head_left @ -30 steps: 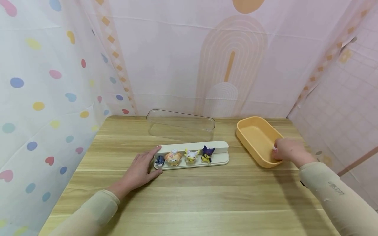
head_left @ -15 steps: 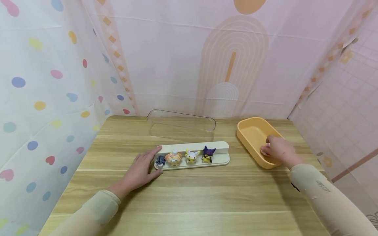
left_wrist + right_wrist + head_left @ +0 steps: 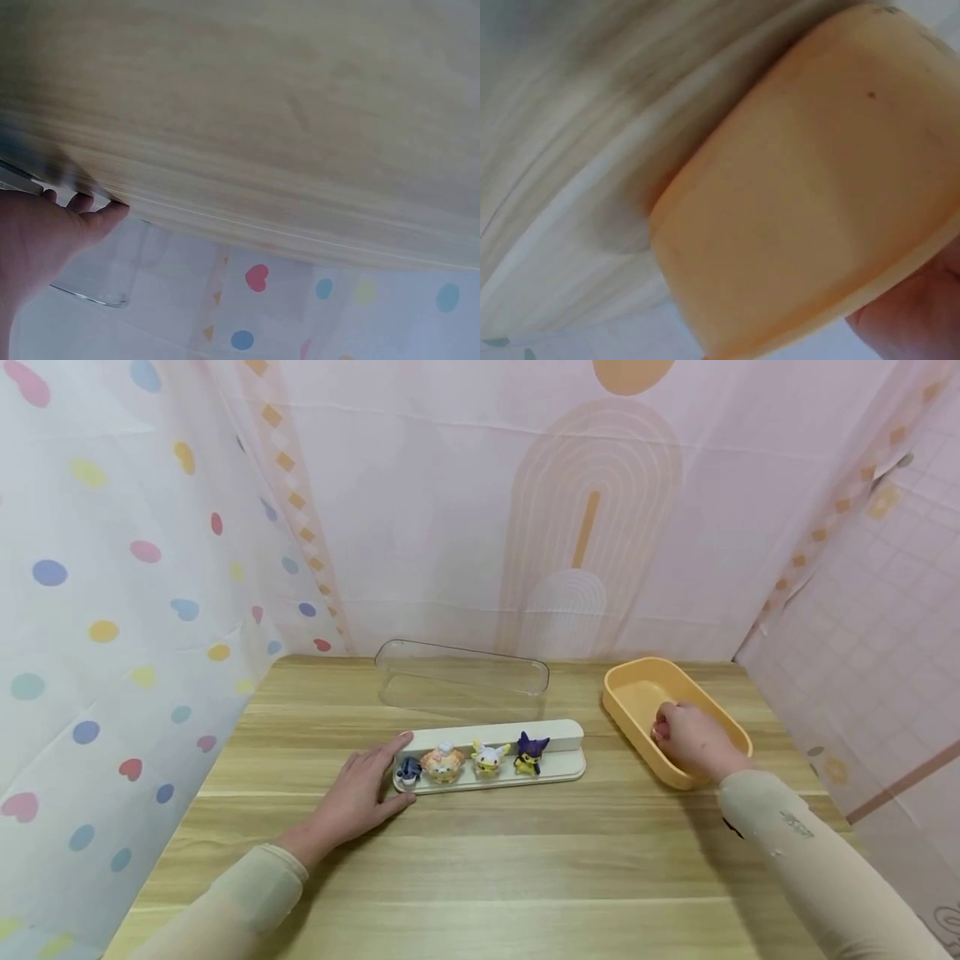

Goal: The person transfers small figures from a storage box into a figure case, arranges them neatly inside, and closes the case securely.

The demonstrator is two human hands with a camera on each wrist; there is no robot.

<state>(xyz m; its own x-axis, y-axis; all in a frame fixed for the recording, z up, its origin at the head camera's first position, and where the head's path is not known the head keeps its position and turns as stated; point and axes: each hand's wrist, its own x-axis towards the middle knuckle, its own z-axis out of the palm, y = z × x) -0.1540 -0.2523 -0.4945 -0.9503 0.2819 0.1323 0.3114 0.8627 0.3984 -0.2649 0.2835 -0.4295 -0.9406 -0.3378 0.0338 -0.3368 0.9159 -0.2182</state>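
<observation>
At the left end of a cream display base, my left hand holds the base, with thumb at the front edge and fingertips at the back. On it stand a dark blue-grey figurine, an orange-and-white figurine, a white-and-yellow figurine and a purple-hatted yellow figurine. My right hand is inside an orange plastic basin, its fingers curled round a small pink thing, mostly hidden. The right wrist view shows the basin's outer wall, with part of the hand beyond the rim.
Behind the base, a clear plastic cover lies near the back edge of the wooden table. Patterned curtains enclose the back and both sides.
My right hand has moved left and inward from the basin's right side, carrying the pink thing. The left hand, base and figurines stay in place.
</observation>
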